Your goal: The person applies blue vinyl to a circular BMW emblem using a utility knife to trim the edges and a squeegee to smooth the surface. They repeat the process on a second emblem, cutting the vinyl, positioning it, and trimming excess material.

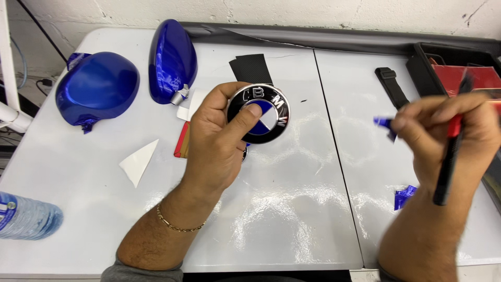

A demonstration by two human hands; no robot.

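Observation:
My left hand (219,138) grips a round car emblem (266,117) with a black rim and blue and white quarters, thumb pressed on its face, held just above the white table (292,209). My right hand (443,133) is blurred from motion; it holds a black and red craft knife (450,156) along the palm and pinches a small scrap of blue film (385,124) between the fingertips. Both hands hover over the table's middle, about a hand's width apart.
Two glossy blue mirror caps (96,86) (171,60) lie at the back left. A black carbon-pattern piece (251,68), a white backing triangle (138,162), a blue film scrap (404,197), a black strap (391,86), a black tray (459,68) and a water bottle (26,216) are around.

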